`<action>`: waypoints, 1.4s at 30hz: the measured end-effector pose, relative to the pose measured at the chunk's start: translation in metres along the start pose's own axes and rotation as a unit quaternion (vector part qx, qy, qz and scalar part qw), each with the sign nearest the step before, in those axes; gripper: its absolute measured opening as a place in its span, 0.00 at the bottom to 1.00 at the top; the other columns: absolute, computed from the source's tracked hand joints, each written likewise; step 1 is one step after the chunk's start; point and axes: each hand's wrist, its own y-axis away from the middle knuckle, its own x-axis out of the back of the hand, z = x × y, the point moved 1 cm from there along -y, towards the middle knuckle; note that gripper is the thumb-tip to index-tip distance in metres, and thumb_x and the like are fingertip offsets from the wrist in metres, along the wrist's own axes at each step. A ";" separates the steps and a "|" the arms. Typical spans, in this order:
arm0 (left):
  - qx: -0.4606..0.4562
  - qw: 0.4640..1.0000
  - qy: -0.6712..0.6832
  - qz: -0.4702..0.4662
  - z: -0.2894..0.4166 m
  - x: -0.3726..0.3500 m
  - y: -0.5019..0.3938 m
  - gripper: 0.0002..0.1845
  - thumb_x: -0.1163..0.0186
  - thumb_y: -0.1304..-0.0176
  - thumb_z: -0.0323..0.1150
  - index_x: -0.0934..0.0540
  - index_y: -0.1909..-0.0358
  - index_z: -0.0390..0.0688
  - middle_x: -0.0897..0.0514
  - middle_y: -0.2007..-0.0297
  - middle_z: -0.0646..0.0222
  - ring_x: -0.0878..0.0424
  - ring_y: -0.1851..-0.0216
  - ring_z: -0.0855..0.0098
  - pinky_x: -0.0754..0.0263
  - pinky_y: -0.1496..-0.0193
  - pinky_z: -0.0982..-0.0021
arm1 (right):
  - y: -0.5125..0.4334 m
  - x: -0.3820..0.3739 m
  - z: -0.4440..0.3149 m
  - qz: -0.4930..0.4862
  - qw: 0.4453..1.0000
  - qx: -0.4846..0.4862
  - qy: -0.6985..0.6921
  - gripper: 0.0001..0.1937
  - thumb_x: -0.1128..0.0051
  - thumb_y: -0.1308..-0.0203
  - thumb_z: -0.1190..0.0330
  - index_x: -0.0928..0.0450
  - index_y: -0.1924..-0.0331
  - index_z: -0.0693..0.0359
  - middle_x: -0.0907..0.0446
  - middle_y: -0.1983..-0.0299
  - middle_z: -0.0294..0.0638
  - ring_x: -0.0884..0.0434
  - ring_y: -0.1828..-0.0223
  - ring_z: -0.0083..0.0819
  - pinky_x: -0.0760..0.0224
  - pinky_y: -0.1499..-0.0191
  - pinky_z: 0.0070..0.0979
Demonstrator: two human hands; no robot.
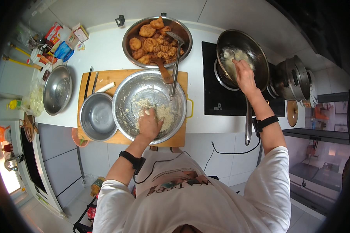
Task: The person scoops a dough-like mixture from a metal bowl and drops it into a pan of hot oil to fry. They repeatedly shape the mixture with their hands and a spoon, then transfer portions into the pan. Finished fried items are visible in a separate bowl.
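My left hand [149,123] reaches down into a large steel mixing bowl [128,78], its fingers in a pale, lumpy batter [166,113]. Batter coats the fingertips, so I cannot tell whether they grip any. Over at the stove, my right hand [245,75] is inside a dark wok [259,61]. It pinches what looks like a small metal spoon [233,53], low over bubbling oil [229,65] with pale batter in it. The wok sits tilted on the burner, its long handle [248,125] pointing towards me.
Behind the mixing bowl stands a steel basin [127,54] of fried pieces [150,45], with a slotted turner [176,64] and a wooden-handled utensil [162,70] across its rim. A smaller steel bowl [99,116] shares the wooden cutting board [182,139]. Stacked pots [291,78] flank the wok.
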 end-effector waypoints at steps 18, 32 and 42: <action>-0.057 0.995 0.070 0.035 -0.006 -0.011 -0.011 0.36 0.27 0.57 0.36 0.36 0.49 0.37 0.28 0.51 0.38 0.29 0.49 0.43 0.31 0.49 0.50 | 0.049 0.090 -0.086 0.251 0.861 -0.316 -0.309 0.12 0.53 0.33 0.71 0.21 0.53 0.68 0.22 0.68 0.37 0.28 0.69 0.18 0.34 0.64 0.15; -0.071 0.992 0.099 0.021 -0.017 -0.015 -0.029 0.12 0.35 0.53 0.30 0.25 0.68 0.38 0.21 0.73 0.48 0.23 0.67 0.46 0.27 0.63 0.55 | 0.128 -0.006 -0.220 -0.003 0.864 -0.289 -0.413 0.10 0.54 0.34 0.76 0.23 0.53 0.68 0.26 0.70 0.38 0.26 0.70 0.20 0.32 0.68 0.16; -0.054 0.985 0.157 0.045 -0.008 -0.009 -0.032 0.09 0.35 0.53 0.30 0.24 0.73 0.37 0.22 0.77 0.47 0.22 0.72 0.46 0.27 0.69 0.58 | 0.129 -0.032 -0.230 -0.012 0.883 -0.226 -0.412 0.10 0.53 0.36 0.78 0.24 0.53 0.67 0.24 0.68 0.43 0.25 0.71 0.27 0.31 0.66 0.20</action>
